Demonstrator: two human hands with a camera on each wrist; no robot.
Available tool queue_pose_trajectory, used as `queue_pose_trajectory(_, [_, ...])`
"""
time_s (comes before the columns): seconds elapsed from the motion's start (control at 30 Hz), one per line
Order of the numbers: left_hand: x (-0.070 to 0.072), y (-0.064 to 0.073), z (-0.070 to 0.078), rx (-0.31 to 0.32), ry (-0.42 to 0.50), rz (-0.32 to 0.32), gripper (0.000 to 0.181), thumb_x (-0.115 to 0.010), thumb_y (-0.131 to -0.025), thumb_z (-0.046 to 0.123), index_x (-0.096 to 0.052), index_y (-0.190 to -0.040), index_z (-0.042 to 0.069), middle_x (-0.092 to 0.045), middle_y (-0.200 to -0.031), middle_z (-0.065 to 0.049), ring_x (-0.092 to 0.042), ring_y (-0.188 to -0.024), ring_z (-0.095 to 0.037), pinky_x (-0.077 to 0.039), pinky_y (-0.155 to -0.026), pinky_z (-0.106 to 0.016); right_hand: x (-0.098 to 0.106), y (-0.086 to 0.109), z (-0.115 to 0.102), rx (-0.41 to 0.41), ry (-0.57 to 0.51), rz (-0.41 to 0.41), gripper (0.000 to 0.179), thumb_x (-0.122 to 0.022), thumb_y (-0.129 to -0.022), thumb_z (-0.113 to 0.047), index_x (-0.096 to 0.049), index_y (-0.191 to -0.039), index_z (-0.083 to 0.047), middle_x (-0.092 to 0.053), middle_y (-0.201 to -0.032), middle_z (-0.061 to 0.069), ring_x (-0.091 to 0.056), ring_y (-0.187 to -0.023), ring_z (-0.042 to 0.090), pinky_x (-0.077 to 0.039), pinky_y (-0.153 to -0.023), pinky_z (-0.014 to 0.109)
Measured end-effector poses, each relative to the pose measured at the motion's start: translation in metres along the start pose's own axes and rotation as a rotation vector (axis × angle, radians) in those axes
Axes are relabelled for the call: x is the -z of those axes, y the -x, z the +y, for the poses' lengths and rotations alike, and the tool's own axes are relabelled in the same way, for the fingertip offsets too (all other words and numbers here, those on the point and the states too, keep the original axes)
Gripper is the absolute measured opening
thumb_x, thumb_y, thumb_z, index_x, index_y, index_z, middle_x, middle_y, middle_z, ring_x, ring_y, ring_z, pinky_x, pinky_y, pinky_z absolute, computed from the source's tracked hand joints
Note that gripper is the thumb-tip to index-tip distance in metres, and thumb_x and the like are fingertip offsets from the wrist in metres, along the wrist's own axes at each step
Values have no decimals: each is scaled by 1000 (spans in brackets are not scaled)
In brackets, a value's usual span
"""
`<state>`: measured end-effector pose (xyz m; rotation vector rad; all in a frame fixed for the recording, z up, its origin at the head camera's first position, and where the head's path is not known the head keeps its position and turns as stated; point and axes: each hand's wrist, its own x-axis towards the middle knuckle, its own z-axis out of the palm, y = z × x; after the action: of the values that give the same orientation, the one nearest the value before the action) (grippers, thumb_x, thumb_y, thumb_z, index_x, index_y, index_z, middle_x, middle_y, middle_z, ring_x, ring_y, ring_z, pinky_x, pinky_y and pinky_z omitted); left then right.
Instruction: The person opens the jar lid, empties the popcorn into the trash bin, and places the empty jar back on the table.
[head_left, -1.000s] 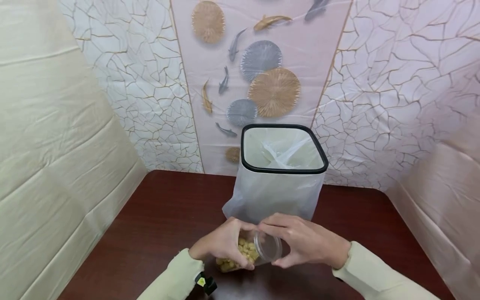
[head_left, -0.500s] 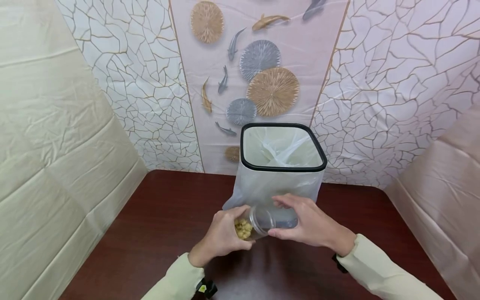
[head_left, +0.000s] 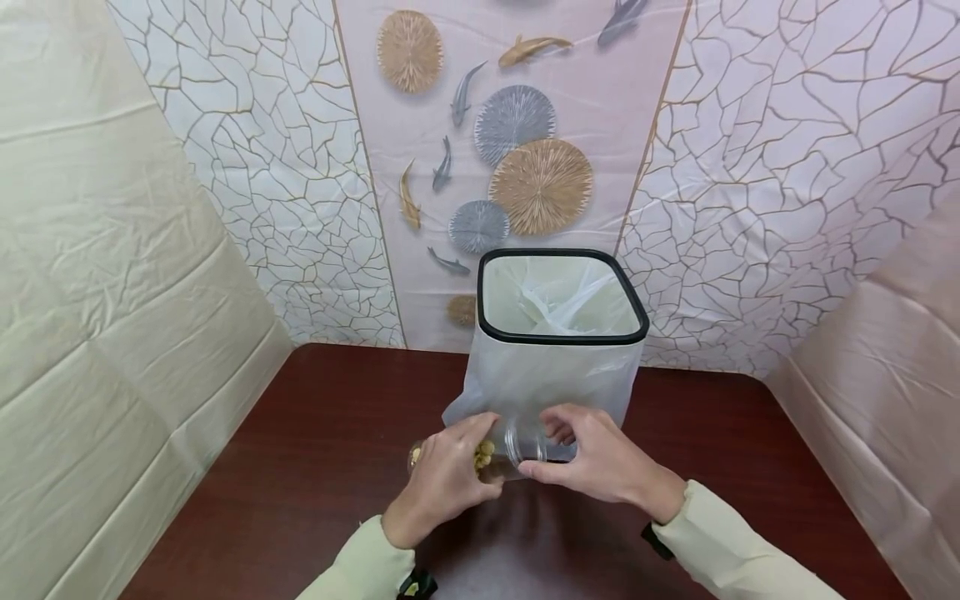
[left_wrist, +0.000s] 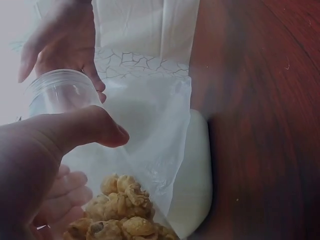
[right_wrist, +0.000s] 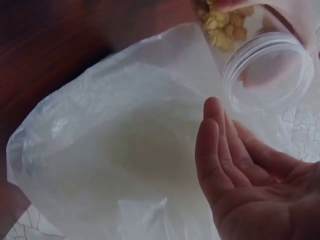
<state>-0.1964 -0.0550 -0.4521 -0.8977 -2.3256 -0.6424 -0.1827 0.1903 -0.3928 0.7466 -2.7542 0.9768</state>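
A clear plastic jar [head_left: 498, 460] lies on its side in the air, its lid end pointing right. My left hand [head_left: 444, 468] grips it round the middle. Tan, lumpy snack pieces like popcorn [left_wrist: 122, 212] fill part of the jar, gathered toward its base. A clear round lid [right_wrist: 272, 75] sits at the jar's end; whether it is loose cannot be told. My right hand [head_left: 603, 458] is right beside the lid. In the right wrist view its fingers [right_wrist: 215, 155] are extended and gently bent, with nothing between them and a gap from the lid.
Just behind the hands stands a white bin [head_left: 555, 375] with a black rim, lined with a translucent bag [right_wrist: 115, 125] that hangs over its outside. Everything is on a dark red-brown table [head_left: 330, 417]. Patterned cloth hangs behind, plain cloth at both sides.
Both hands rose with the jar toward the bin, then dipped slightly. The right hand's fingers moved off, then came back near the lid. The bin stayed in place.
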Motion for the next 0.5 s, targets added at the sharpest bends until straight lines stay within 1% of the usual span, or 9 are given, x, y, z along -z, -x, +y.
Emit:
queue_pose_trajectory(0.13, [-1,0,1,-25,-20,9,77,-96,-56,23,-68,-127,11,-77,-118,-2,-75,-103,-14,-62,-83,-28,-6,0,2,18,-16,15,57,-89,-80,-47,-71,-113,-5,-72,-94,-4,-69,-84,9,-60,-80,28])
queue_pose_trajectory(0.27, [-1,0,1,-28,-19,6,79,-97,-55,24,-69,-127,10,-77,-118,-3,-75,-104,-15,-62,-83,-30,-8,0,4,57,-6,24,56,-90,-79,-43,-70,-115,-5,-72,-96,-4,-69,-86,10,-59,-79,28])
queue_pose_trajectory(0.37, [-1,0,0,-19,-10,-13,80,-99,-55,27,-69,-127,10,-77,-119,-3,-75,-104,-15,-63,-84,-31,-7,1,4,109,10,16,60,-91,-78,-41,-69,-121,-5,-73,-102,-2,-71,-91,12,-60,-81,29])
queue_pose_trajectory(0.5, [-1,-1,-1,12,27,-54,79,-98,-57,28,-69,-128,9,-77,-119,-2,-74,-99,-13,-63,-83,-30,-3,-1,5,206,43,-4,64,-92,-77,-36,-66,-126,-5,-71,-108,1,-70,-98,14,-61,-86,34])
